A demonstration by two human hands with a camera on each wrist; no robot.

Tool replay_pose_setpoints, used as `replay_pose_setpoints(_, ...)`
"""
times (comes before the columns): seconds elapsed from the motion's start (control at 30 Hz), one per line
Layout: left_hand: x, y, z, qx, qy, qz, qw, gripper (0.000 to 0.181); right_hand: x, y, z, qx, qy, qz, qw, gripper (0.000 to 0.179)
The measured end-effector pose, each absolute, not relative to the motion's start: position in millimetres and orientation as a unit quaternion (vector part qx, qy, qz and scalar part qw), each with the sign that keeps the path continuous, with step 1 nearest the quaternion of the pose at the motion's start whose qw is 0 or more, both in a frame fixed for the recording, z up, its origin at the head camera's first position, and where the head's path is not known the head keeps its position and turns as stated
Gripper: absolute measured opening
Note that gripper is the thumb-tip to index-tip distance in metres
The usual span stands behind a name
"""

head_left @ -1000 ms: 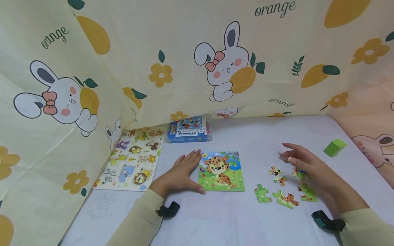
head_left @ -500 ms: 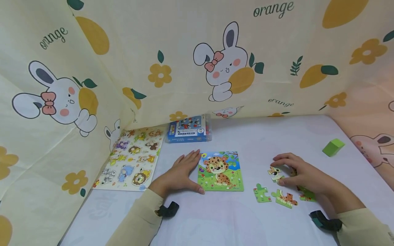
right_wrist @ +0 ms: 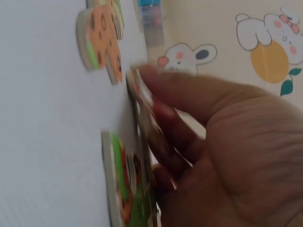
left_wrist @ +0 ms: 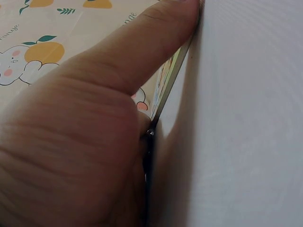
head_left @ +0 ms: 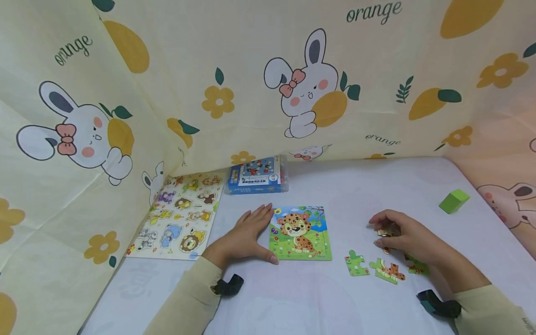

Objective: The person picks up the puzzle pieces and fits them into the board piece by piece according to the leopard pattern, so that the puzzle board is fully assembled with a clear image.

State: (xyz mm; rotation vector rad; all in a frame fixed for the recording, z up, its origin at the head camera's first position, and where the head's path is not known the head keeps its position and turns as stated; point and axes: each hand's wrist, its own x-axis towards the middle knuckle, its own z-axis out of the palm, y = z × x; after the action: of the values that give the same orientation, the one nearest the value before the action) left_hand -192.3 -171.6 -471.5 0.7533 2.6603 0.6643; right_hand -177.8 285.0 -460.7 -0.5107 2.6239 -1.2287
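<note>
Piece (head_left: 383, 232) pinched in right hand (head_left: 411, 236), right of leopard puzzle (head_left: 300, 235), near green piece (head_left: 357, 264). Left hand (head_left: 243, 239): fingers straight, thumb spread, at puzzle's left edge.

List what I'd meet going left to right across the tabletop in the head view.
Cartoon-animal puzzle board, left hand, leopard jigsaw puzzle, loose green jigsaw piece, right hand, green block.

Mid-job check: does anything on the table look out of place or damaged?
I see nothing spilled or plainly damaged. The green block perhaps looks out of place: it sits alone off to the right, apart from the leopard picture board and the loose jigsaw pieces by the right hand.
</note>
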Motion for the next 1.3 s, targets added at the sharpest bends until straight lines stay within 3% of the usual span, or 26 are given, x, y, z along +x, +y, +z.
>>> replay_pose_setpoints(0.4,-192.9,-171.5,-473.3,0.258,0.925,0.234,0.149,0.143,-180.0,308.1,-454.3,-0.18,0.915,-0.346,0.1,0.062)
replay_pose_setpoints(0.67,-192.7,-171.8,-473.5,0.256,0.926,0.235,0.146,0.143,-180.1,317.7,-453.3,-0.174,0.916,-0.34,0.121,0.041)
replay_pose_setpoints(0.87,-192.9,-171.2,-473.3,0.257,0.926,0.232,0.148,0.143,-180.2,308.9,-451.4,-0.177,0.898,-0.382,0.13,0.044)
replay_pose_setpoints(1.3,-193.7,-171.4,-473.4,0.258,0.927,0.23,0.148,0.142,-170.8,273.4,-447.0,-0.16,0.856,-0.49,0.043,0.027)
